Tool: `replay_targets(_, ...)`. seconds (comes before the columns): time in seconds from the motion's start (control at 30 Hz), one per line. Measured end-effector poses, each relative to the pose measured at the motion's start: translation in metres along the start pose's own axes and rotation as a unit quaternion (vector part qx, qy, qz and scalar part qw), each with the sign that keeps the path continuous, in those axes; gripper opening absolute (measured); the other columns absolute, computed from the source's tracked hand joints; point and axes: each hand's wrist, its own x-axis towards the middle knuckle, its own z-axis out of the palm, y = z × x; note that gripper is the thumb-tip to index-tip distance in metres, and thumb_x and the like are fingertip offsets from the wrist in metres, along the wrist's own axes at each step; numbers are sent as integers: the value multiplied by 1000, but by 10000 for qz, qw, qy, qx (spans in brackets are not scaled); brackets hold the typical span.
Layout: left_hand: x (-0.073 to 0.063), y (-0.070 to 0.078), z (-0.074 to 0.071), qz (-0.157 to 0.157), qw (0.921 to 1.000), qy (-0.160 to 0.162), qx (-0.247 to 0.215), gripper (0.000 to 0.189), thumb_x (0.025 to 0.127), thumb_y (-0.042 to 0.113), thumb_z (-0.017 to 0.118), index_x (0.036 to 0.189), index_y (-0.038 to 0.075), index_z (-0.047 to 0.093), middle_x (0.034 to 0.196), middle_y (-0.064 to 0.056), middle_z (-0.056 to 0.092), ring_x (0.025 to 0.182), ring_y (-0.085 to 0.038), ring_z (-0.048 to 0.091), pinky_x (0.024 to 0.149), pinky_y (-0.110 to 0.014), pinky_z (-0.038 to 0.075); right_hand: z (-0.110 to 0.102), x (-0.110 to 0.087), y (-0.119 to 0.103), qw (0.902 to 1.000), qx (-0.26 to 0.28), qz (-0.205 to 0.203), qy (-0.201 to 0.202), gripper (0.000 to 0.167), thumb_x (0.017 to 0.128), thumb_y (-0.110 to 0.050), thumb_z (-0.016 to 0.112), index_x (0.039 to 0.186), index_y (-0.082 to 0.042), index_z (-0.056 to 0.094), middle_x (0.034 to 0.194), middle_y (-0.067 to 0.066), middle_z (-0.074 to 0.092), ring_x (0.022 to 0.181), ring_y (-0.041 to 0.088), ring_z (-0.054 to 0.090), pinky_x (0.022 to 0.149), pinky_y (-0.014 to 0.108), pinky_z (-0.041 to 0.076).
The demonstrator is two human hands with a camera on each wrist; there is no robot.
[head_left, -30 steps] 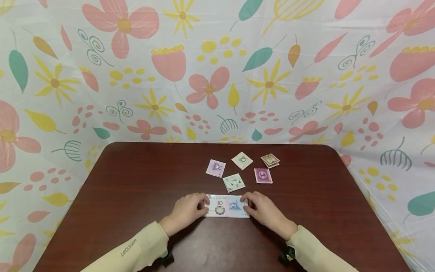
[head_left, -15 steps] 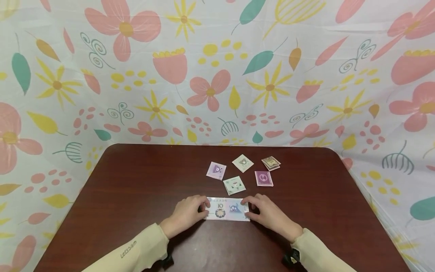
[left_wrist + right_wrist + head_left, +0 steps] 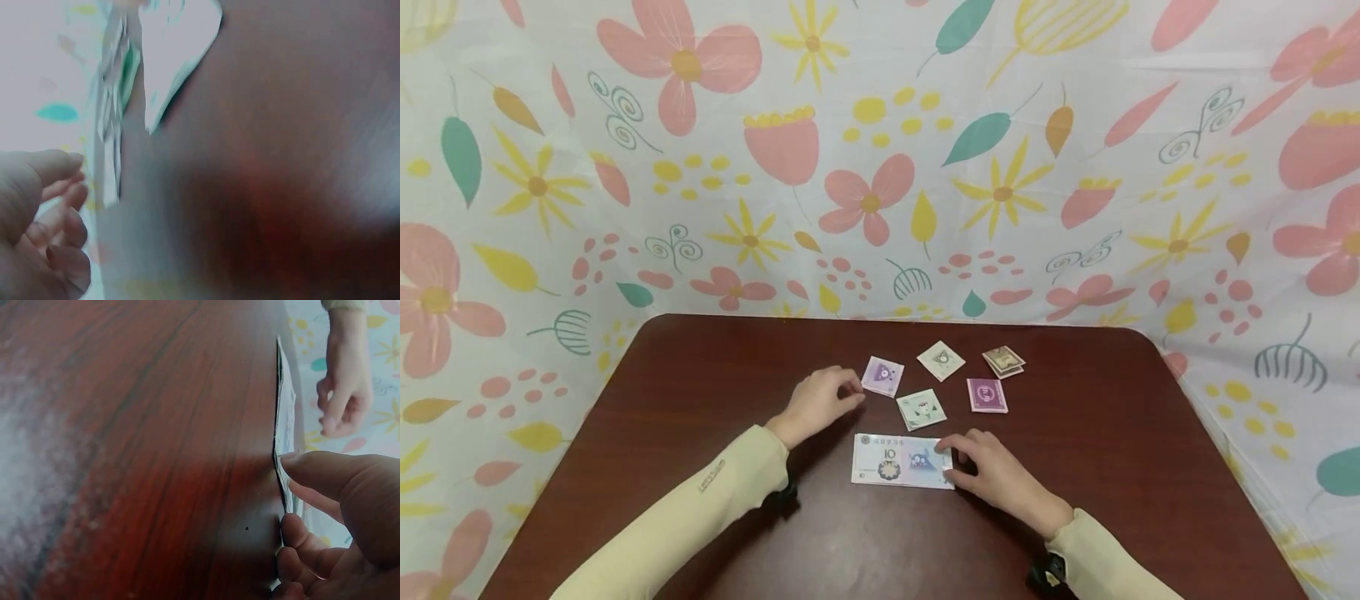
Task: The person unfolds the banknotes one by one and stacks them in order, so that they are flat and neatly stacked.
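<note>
A play banknote [image 3: 891,461] marked 10 lies flat on the table in the head view. At its right end my right hand [image 3: 996,479] holds it, thumb and index finger at the edge; the right wrist view shows the thumb [image 3: 319,474] on the note. My left hand [image 3: 822,402] hovers, fingers loosely bent and holding nothing, just left of a folded purple note [image 3: 882,377]. Other folded notes sit nearby: a pale green one [image 3: 921,409], a cream one [image 3: 941,360], a magenta one [image 3: 987,396] and a brown one [image 3: 1003,361].
The dark wooden table [image 3: 700,375] has rounded far corners. A white cloth [image 3: 865,283] printed with flowers and leaves hangs behind it and along both sides. The left wrist view is blurred, with pale paper [image 3: 175,56] near its top.
My left hand has let go of the banknote's left end and moved forward to beside the folded purple note. The right hand stays at the right end. The view has shifted slightly.
</note>
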Motion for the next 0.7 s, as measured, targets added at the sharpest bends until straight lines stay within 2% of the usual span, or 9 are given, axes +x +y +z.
replay_targets(0.2, 33, -20, 2, -146, 9996, 40, -235, 4, 95, 18, 78, 95, 20, 74, 96, 2, 69, 92, -19, 69, 80, -42, 55, 0, -1, 1, 10000, 32, -11, -4, 30, 88, -13, 83, 115, -21, 71, 84, -9, 48, 83, 10, 42, 72, 28, 40)
replay_targets(0.33, 53, -24, 4, -237, 9991, -55, -344, 7, 96, 19, 77, 103, 17, 74, 100, 0, 68, 96, -21, 67, 83, -43, 54, -1, -2, 0, 9999, 22, -61, 123, 31, 88, -13, 83, 115, -21, 71, 85, -9, 48, 83, 11, 42, 72, 28, 40)
replay_targets(0.43, 65, -25, 7, -339, 9989, -272, -181, 16, 96, 21, 78, 110, 16, 74, 102, -1, 66, 97, -22, 66, 84, -44, 54, 0, -3, 0, 9997, -5, -111, 212, 31, 87, -12, 83, 115, -21, 71, 85, -9, 49, 83, 10, 43, 72, 28, 41)
replay_targets(0.5, 71, -25, 9, -352, 9983, -456, 83, 21, 96, 23, 78, 115, 17, 74, 104, -1, 65, 98, -22, 65, 84, -43, 54, 1, -3, 0, 9996, -16, -135, 242, 31, 87, -12, 83, 114, -21, 71, 85, -9, 49, 83, 10, 43, 72, 28, 41)
replay_targets(0.6, 77, -22, 11, -301, 9962, -716, 389, 27, 95, 24, 79, 121, 18, 73, 109, -3, 63, 100, -23, 65, 86, -44, 54, 2, -3, 1, 9996, -25, -137, 225, 31, 87, -12, 83, 114, -21, 71, 85, -9, 48, 83, 10, 42, 71, 28, 41)
replay_targets(0.7, 79, -18, 12, -185, 9949, -846, 521, 30, 94, 25, 80, 121, 17, 73, 110, -4, 63, 100, -23, 64, 87, -45, 54, 2, -3, 1, 9996, -20, -148, 231, 31, 87, -13, 84, 114, -22, 70, 85, -9, 48, 83, 10, 42, 71, 28, 40)
